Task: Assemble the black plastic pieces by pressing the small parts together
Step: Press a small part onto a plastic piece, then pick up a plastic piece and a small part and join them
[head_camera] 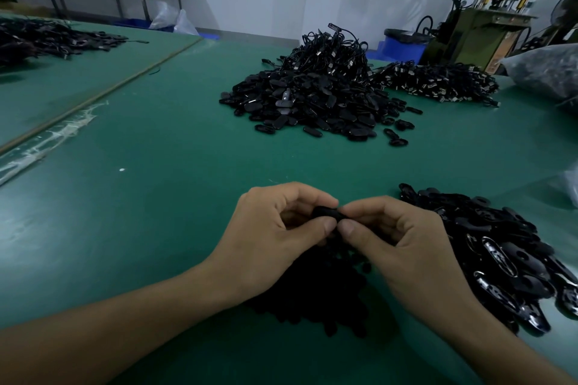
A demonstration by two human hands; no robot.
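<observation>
We see both hands held just above the green table (150, 203), the left hand (272, 237) and the right hand (406, 247) meeting thumb to thumb over one small black piece (325, 213). Each grip is narrow, pinching that piece from its own side. The fingertips hide most of the piece, so we cannot tell whether its two parts are lined up or fully seated. That is where we judge the risk lies: if the parts sit askew when the thumbs press, they may jam or spring out of so slight a hold. A dropped part would fall into the dark heap (312, 294) right below the hands and be lost among the loose ones. A half-closed piece could also slip unnoticed into the pile (500, 253) at the right.
</observation>
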